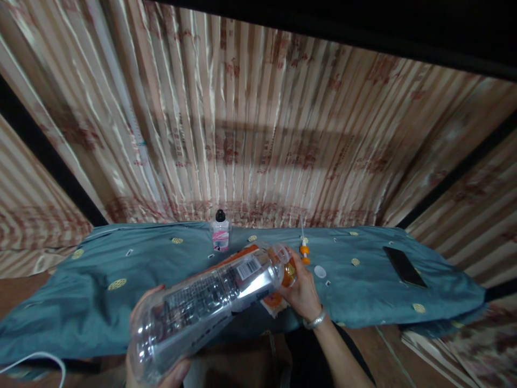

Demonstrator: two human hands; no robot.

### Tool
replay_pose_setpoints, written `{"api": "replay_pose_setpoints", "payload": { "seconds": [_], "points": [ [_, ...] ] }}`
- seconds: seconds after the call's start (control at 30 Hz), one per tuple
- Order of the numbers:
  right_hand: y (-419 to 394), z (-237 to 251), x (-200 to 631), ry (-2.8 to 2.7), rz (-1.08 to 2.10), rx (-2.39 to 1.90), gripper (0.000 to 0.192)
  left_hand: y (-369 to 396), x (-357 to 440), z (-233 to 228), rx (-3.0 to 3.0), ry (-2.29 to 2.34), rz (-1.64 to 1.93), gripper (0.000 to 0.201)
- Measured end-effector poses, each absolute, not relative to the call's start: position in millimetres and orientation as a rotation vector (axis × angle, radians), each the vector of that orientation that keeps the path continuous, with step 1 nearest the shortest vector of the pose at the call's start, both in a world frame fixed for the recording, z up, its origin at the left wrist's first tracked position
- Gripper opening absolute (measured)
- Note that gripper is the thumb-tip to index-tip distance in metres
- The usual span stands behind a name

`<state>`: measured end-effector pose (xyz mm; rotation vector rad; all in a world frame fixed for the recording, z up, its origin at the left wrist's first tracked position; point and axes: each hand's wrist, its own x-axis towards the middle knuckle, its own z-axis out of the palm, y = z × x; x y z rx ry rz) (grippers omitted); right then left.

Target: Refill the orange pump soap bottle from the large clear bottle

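Note:
A large clear plastic bottle with printed text and a barcode label is tilted in front of me, its neck to the upper right. My left hand wraps round its broad lower end. At the neck end, my right hand is closed round an amber-orange container, close against the bottle's mouth; the clear bottle hides most of this container. On the bed just past my right hand lies an orange-and-white pump head with a thin clear tube. Beside it is a small white disc.
A small clear bottle with a black cap and pink label stands at the back of the bed. A dark phone lies at the right. Striped curtains hang behind, between black bars. A white cable curves at lower left.

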<state>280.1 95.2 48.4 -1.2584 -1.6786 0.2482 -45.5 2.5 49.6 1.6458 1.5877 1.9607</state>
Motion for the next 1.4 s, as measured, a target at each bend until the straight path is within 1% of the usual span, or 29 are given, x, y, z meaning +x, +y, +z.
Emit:
{"api": "replay_pose_setpoints", "payload": {
  "seconds": [0.1,0.17,0.3,0.43,0.57,0.73,0.83,0.93,1.07,1.2,1.3,1.4],
  "points": [
    [96,48,280,-1.675,0.243,-1.252,0.078,5,-48,50,1.893,1.562,1.974,0.083],
    [96,47,281,-1.68,0.25,-1.254,0.079,7,-49,51,1.937,1.559,1.96,0.084],
    [97,46,282,-1.678,0.252,-1.268,0.081,8,-49,50,1.915,1.542,1.972,0.086],
    [96,47,281,-1.661,0.27,-1.265,0.08,7,-50,45,1.865,1.535,1.956,0.083],
    [96,47,280,-1.664,0.264,-1.251,0.076,7,-52,40,1.84,1.539,1.957,0.085],
    [97,45,282,-1.679,0.249,-1.253,0.079,8,-54,34,1.827,1.538,1.958,0.088],
    [97,44,281,-1.664,0.239,-1.259,0.078,8,-55,33,1.8,1.513,1.939,0.087],
    [97,43,281,-1.65,0.244,-1.264,0.076,8,-54,34,1.801,1.509,1.929,0.085],
    [97,44,283,-1.668,0.27,-1.261,0.078,8,-50,39,1.816,1.516,1.953,0.082],
    [96,47,284,-1.661,0.278,-1.248,0.077,9,-48,42,1.767,1.499,1.933,0.086],
    [96,48,283,-1.659,0.279,-1.241,0.077,8,-47,43,1.77,1.486,1.929,0.085],
    [96,49,283,-1.654,0.283,-1.263,0.078,7,-44,45,1.665,1.485,1.921,0.089]
  ]
}}
